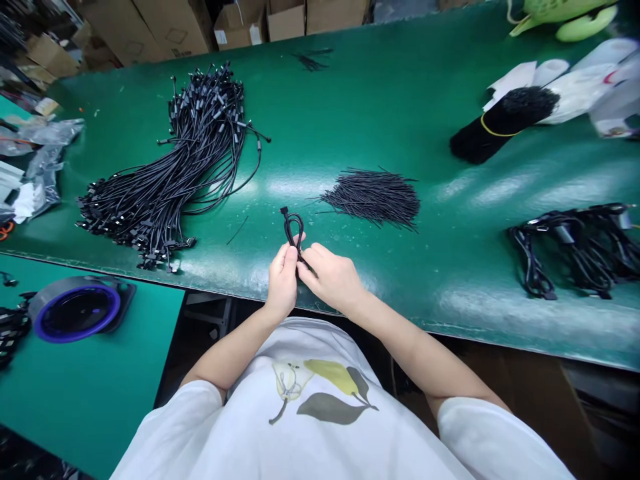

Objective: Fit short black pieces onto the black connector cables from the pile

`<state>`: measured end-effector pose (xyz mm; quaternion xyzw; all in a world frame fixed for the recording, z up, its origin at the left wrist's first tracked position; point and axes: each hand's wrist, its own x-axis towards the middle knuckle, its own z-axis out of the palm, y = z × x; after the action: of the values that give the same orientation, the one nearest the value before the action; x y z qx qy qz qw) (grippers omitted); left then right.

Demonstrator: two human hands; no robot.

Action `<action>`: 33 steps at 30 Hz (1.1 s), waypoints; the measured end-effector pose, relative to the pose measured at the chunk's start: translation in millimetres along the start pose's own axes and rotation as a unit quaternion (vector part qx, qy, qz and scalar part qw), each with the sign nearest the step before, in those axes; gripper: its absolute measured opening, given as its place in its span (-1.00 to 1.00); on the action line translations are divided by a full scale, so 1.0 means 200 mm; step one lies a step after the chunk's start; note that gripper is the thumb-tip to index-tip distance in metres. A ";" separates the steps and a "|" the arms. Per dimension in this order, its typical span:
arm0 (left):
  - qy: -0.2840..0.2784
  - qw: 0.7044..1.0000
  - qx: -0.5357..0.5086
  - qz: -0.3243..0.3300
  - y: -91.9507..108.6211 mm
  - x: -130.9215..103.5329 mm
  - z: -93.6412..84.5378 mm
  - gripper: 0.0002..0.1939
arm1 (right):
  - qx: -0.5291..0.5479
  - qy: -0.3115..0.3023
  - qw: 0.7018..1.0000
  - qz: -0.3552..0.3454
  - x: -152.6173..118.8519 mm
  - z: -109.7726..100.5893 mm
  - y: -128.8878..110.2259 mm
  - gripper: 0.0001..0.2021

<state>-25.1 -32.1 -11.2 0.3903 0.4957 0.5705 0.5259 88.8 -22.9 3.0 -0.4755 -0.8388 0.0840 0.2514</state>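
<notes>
A short black cable (294, 228), folded into loops with a plug at its top end, stands up from between my two hands near the table's front edge. My left hand (283, 277) is closed around the loops, thumb on top. My right hand (330, 275) presses its fingers together at the side of the same cable; whether it also pinches a thin tie is too small to tell. Beyond my right hand lies a heap of thin black twist ties (375, 197). To the left spreads a big pile of loose black cables (185, 167) with small plugs.
Coiled cables (575, 247) lie at the right, below a banded black bundle (503, 125) and white rolls (550, 72). A stray tie (237, 230) rests left of my hands. Cardboard boxes (285, 20) line the far edge. A purple-rimmed round object (75, 310) stands on the left table.
</notes>
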 end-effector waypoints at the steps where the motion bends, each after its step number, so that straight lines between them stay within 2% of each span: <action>1: 0.003 0.999 -0.026 -0.019 0.01 -0.01 0.02 -0.61 | 0.005 0.021 1.000 -0.009 -0.01 0.01 0.00 -0.71; 6: 0.014 0.992 -0.098 -0.074 0.08 -0.04 0.07 -0.66 | -0.032 0.155 0.984 -0.085 -0.04 0.04 0.01 -0.75; 8: 0.016 0.990 -0.116 -0.080 0.09 -0.05 0.07 -0.67 | -0.045 0.179 0.975 -0.126 -0.03 0.02 0.02 -0.75; 12: 0.022 0.988 -0.123 -0.087 0.10 -0.07 0.08 -0.66 | -0.032 0.164 0.969 -0.183 -0.02 0.00 0.05 -0.73; 16: 0.013 0.984 -0.130 -0.120 0.10 -0.06 0.08 -0.67 | -0.007 0.141 0.953 -0.269 -0.02 0.00 0.07 -0.69; 17: 0.011 0.983 -0.135 -0.120 0.11 -0.06 0.08 -0.68 | 0.006 0.132 0.955 -0.266 -0.02 0.00 0.06 -0.69; 18: 0.009 0.984 -0.139 -0.112 0.12 -0.05 0.08 -0.69 | 0.029 0.121 0.963 -0.240 -0.03 -0.01 0.05 -0.70; 20: 0.007 0.988 -0.134 -0.079 0.14 -0.03 0.07 -0.68 | 0.108 0.084 0.982 -0.131 -0.04 -0.03 0.02 -0.73; 22: 0.002 0.993 -0.109 -0.052 0.15 -0.02 0.06 -0.65 | 0.224 0.018 0.974 -0.009 -0.06 -0.06 -0.03 -0.72; 24: 0.000 0.996 -0.076 -0.041 0.16 -0.02 0.06 -0.63 | 0.339 -0.048 0.936 0.077 -0.07 -0.08 -0.06 -0.70; 26: 0.007 0.998 -0.050 -0.033 0.15 -0.02 0.05 -0.61 | 0.453 -0.098 0.875 0.143 -0.07 -0.09 -0.08 -0.68; 29: 0.022 0.999 -0.024 -0.009 0.14 -0.01 0.05 -0.64 | 0.587 -0.138 0.770 0.209 -0.07 -0.09 -0.09 -0.71; 30: 0.024 1.000 -0.018 -0.002 0.14 0.00 0.05 -0.65 | 0.604 -0.139 0.754 0.216 -0.07 -0.08 -0.09 -0.72; 31: 0.026 1.000 -0.015 0.004 0.13 0.01 0.05 -0.67 | 0.596 -0.129 0.763 0.215 -0.06 -0.07 -0.09 -0.71; 32: 0.029 0.999 -0.016 0.011 0.13 0.02 0.06 -0.68 | 0.560 -0.107 0.794 0.210 -0.06 -0.06 -0.09 -0.71; 33: 0.030 0.999 -0.022 0.018 0.12 0.03 0.06 -0.69 | 0.500 -0.076 0.839 0.200 -0.07 -0.04 -0.09 -0.70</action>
<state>-19.5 -23.2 14.7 0.3701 0.4916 0.6019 0.5090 84.8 -44.6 13.1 -0.4347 -0.5862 0.5762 0.3680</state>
